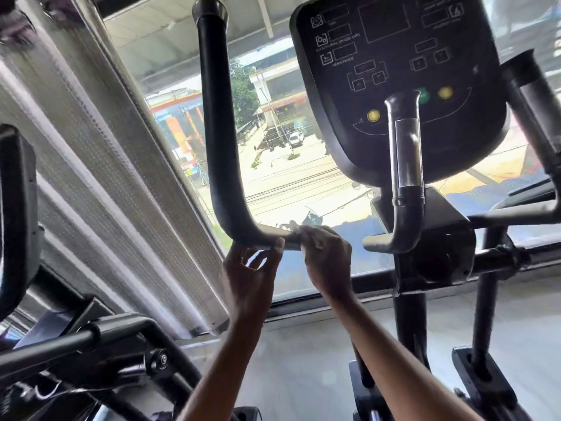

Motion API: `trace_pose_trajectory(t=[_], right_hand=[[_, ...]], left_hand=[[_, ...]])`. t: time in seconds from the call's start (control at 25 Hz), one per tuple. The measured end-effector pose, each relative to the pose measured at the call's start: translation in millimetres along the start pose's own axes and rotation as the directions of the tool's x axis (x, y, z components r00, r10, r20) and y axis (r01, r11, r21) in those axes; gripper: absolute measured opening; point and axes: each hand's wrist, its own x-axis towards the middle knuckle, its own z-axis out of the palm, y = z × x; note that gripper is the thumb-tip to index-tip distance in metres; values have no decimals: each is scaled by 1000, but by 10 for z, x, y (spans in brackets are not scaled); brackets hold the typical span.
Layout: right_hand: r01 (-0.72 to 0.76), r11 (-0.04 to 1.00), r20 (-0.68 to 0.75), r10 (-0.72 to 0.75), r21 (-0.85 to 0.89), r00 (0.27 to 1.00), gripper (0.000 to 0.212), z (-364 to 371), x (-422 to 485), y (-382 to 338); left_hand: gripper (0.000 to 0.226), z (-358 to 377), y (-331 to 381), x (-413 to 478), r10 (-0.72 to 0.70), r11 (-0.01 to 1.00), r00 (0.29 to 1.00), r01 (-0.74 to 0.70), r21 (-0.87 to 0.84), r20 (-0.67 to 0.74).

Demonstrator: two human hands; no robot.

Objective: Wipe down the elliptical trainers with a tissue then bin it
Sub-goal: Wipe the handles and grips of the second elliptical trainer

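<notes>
Tissue (304, 238) pinched in the right hand (328, 259) wraps the elliptical trainer handlebar (218, 147); the left hand (249, 268) grips the bar from below, thumb pressed against it.

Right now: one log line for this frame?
phase: wipe | left hand: holds handlebar near bend | right hand: grips tissue on handlebar end
</notes>
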Motion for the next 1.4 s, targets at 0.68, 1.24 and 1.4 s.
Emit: trace_pose_trajectory(t=[0.68, 1.24, 1.4], right_hand=[[-596, 718, 286, 523, 359, 803, 16, -208, -666, -383], [-503, 857, 108, 492, 113, 864, 51, -199, -1233, -778], [-440, 898, 92, 438, -6, 894, 19, -281, -1236, -804]], left_hand=[[21, -579, -537, 200, -271, 906, 729, 413, -88, 629], [13, -942, -546, 100, -185, 874, 617, 459, -158, 765], [26, -965, -557, 23, -163, 861, 492, 494, -120, 855]])
